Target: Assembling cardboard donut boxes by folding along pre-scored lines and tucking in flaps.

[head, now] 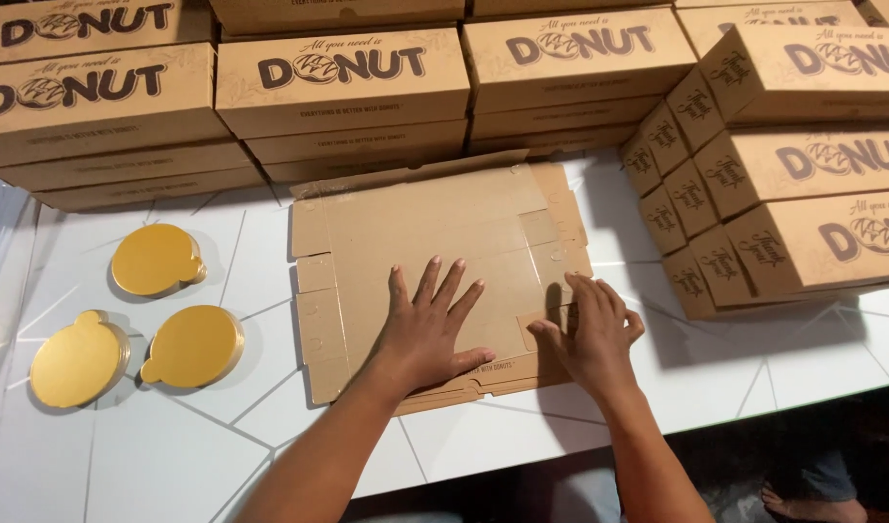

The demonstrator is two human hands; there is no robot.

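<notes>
The unfolded cardboard box blank (435, 261) lies flat on the white counter (173, 455), pinned by the left hand (427, 334) pressed palm-down with fingers spread, so the right hand (588, 334), fingers curled, can bend its right side flap (553, 257) upward.

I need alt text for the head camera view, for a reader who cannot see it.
Two bare hands press on a flat, unfolded cardboard box on a white table: the left hand lies spread flat, the right hand folds a side flap. Three gold round boards lie left; stacks of folded brown boxes stand behind and right.
</notes>
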